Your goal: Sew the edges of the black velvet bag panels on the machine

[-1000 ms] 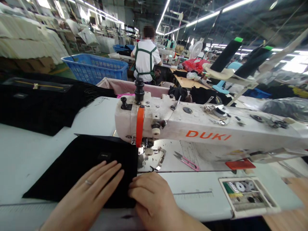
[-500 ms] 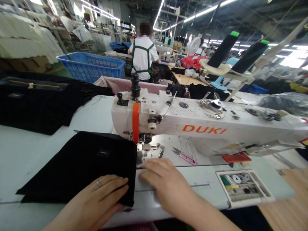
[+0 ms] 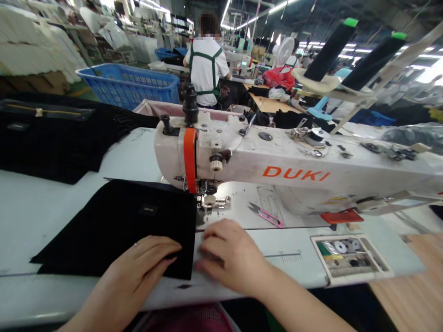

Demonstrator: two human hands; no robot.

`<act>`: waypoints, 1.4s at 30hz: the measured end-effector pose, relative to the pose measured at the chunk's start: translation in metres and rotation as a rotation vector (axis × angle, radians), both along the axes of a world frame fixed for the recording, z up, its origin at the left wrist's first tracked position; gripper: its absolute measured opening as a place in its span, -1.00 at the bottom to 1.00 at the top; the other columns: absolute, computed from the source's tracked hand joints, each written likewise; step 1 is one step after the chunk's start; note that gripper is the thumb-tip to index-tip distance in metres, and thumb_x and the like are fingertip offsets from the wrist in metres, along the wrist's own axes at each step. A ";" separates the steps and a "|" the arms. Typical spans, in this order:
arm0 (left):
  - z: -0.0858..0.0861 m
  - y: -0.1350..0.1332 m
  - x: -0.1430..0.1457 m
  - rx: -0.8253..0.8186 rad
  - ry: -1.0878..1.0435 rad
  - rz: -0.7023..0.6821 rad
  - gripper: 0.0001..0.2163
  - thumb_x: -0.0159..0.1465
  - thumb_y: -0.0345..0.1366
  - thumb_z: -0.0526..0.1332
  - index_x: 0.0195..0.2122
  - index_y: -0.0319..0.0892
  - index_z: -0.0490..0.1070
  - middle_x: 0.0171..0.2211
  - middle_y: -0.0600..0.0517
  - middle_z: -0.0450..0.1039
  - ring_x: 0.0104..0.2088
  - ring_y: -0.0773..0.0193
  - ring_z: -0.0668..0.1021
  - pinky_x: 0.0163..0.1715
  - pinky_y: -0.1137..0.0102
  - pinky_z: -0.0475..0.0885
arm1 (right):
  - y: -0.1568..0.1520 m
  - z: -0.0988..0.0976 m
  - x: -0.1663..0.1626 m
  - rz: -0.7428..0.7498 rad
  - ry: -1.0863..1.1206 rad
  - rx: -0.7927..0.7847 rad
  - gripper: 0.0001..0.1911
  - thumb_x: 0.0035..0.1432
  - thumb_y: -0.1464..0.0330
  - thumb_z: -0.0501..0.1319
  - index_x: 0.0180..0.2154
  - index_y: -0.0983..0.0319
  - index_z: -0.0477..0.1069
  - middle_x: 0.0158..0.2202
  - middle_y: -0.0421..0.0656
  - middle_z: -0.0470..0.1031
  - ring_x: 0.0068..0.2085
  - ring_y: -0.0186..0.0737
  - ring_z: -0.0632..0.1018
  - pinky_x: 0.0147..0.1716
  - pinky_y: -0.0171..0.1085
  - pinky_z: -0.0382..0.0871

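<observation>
A black fabric piece with a small dark label lies layered on the pale sewing table. Its right edge runs up to the presser foot of the white sewing machine. My left hand is on the fabric's lower right part, fingers together and thumb drawn in, with a bit of dark cloth between them. Just right of the fabric's edge is my right hand, its fingers curled and smeared by motion. Whether it touches the cloth I cannot tell.
Pink thread snips lie on the machine bed. A bobbin tray is set into the table at right. Stacked black pieces lie at left. Beyond are a blue basket, thread cones and a person facing away.
My left hand has gone from lying flat on the fabric to thumb and fingers drawn together. My right hand's fingers have curled in. The view has tipped downward slightly.
</observation>
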State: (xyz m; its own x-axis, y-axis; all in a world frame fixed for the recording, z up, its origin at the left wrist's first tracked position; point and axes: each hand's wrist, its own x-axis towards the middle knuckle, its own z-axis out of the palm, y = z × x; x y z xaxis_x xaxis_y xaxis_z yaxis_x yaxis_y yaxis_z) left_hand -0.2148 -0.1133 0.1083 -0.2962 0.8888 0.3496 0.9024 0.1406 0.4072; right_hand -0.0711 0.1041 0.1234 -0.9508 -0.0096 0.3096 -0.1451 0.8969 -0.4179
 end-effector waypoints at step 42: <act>0.006 0.031 -0.040 -0.013 0.353 -0.419 -0.64 0.46 -0.53 0.02 0.16 -0.14 0.46 0.16 0.01 0.56 0.24 0.25 0.50 0.39 0.27 0.31 | -0.004 -0.013 -0.001 0.133 0.151 0.010 -0.87 0.46 0.44 0.16 -0.15 0.22 0.49 -0.16 -0.15 0.62 -0.09 -0.20 0.57 -0.08 -0.18 0.45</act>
